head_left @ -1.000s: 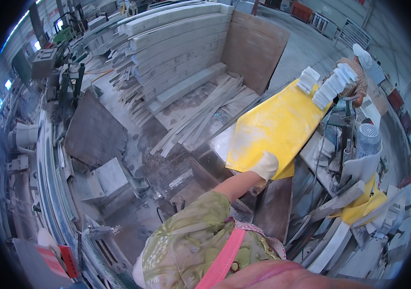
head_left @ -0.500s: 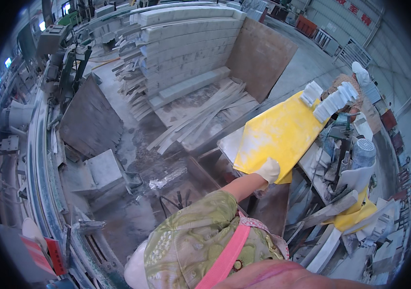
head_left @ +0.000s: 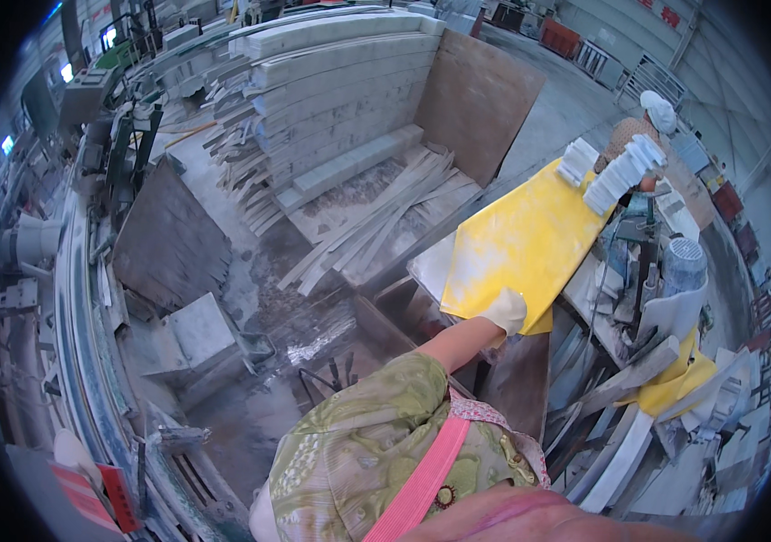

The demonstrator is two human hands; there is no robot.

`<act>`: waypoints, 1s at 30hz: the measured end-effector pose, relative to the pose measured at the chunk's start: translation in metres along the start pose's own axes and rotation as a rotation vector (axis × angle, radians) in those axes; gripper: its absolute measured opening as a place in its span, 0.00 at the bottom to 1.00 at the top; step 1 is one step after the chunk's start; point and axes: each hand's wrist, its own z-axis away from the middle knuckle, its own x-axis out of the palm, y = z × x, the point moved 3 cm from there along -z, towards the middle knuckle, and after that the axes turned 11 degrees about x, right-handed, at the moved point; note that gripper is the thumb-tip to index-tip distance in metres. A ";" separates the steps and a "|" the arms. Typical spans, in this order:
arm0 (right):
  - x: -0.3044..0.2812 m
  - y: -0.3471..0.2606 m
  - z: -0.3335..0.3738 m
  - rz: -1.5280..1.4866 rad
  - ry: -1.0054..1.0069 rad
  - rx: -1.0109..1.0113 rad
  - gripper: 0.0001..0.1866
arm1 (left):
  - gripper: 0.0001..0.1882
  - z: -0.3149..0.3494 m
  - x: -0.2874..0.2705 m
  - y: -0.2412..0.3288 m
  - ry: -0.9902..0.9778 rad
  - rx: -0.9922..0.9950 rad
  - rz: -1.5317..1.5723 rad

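Observation:
My left hand (head_left: 506, 312), in a pale work glove, rests at the near edge of a bright yellow sheet (head_left: 517, 244). Its fingers look curled over that edge, though the fingertips are hidden. White dust marks the sheet, which lies over a long slab-like surface (head_left: 431, 264) and folds down at its near right corner. Small white stone blocks (head_left: 625, 173) stand in a row at the sheet's far end. My right hand does not show in the picture.
A person in a white cap (head_left: 658, 110) is beyond the blocks. Long pale stone strips (head_left: 349, 72) are stacked at the back, with loose strips (head_left: 385, 212) before them. A motor-like cylinder (head_left: 682, 260) and stone offcuts crowd the right; machine rails (head_left: 74, 334) run down the left.
My left hand stays at the sheet's near edge, with a slight shift in the view. The person at the far end has straightened somewhat, and an arm now shows beside the blocks.

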 end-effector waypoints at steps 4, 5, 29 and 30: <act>-0.003 0.013 0.011 -0.007 0.017 -0.003 0.50 | 0.11 0.015 -0.023 0.001 0.042 -0.040 -0.028; -0.003 0.016 0.014 -0.012 0.023 -0.002 0.50 | 0.11 0.018 -0.031 0.002 0.050 -0.061 -0.006; -0.089 0.082 0.072 0.314 -0.212 -0.059 0.48 | 0.11 0.011 -0.046 0.026 -0.192 0.003 -0.233; -0.091 0.083 0.070 0.310 -0.225 -0.058 0.47 | 0.11 0.011 -0.044 0.025 -0.180 -0.007 -0.239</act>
